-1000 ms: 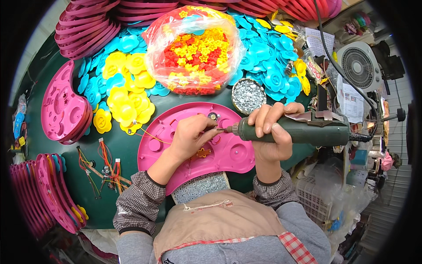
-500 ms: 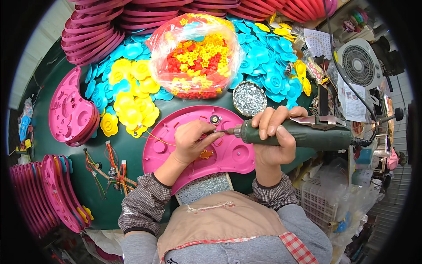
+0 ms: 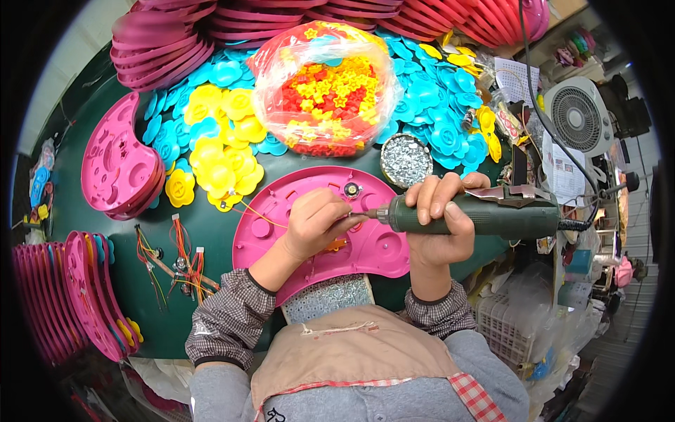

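Right hand is wrapped tight around a dark green electric screwdriver, held roughly level with the bit pointing toward the person's left and a black cable running off its rear end toward the upper right. The bit tip meets the left hand, which is curled with fingertips pinched right at the tip (whatever small part it pinches is too tiny to make out). Both hands sit over a pink kidney-shaped plastic panel lying flat on the dark green table, directly in front of the person's torso, with thin yellow and red wires trailing from its left side. Just beyond the panel's far edge: a round tin of small silver screws, near the screwdriver hand but not touching it. Further back, a clear bag of red and yellow star-shaped pieces rests on a spread of blue flower-shaped parts, with yellow flower-shaped parts piled to its left. A second stack of pink panels lies at the table's left, and a loose bundle of coloured wires sits between that stack and the person. A small white fan stands off to the right.
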### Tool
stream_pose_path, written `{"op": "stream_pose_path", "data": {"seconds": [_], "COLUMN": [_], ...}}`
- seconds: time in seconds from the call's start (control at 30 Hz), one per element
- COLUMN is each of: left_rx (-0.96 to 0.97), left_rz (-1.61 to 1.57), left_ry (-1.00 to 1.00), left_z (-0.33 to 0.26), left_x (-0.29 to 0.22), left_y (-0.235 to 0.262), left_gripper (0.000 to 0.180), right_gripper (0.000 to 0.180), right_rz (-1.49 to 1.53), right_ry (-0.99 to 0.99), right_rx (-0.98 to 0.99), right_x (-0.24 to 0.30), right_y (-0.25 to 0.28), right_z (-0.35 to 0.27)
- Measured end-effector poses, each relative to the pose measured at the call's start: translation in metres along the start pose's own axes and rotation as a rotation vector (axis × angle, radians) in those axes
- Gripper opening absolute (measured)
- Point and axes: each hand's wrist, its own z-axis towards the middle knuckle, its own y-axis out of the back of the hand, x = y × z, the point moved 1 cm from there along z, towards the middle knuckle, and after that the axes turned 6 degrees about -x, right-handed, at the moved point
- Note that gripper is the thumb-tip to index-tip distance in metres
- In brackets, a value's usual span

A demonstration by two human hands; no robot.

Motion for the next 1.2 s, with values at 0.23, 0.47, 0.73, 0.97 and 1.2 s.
{"op": "stream_pose_path", "data": {"seconds": [0.23,0.47,0.73,0.97,1.2], "left_rx": [0.260,0.290,0.319,0.312,0.294], "left_rz": [0.198,0.245,0.238,0.238,0.233], "left_ry": [0.489,0.540,0.562,0.531,0.572], "left_z": [-0.001,-0.006,-0.006,-0.010,-0.007], "left_x": [0.012,0.014,0.016,0.021,0.015], "left_y": [-0.006,-0.007,-0.007,-0.008,-0.009], "left_gripper": [0.048,0.048,0.048,0.044,0.045], "right_gripper": [0.040,0.040,0.037,0.039,0.038], "right_rz": [-0.223,-0.244,-0.308,-0.416,-0.274], "right_ry": [0.073,0.071,0.039,0.127,0.103], "right_rx": [0.124,0.148,0.198,0.254,0.169], "right_x": [-0.048,-0.069,-0.074,-0.077,-0.078], "right_y": [0.016,0.020,0.014,0.010,0.016], "right_z": [0.006,0.004,0.006,-0.004,0.006]}}
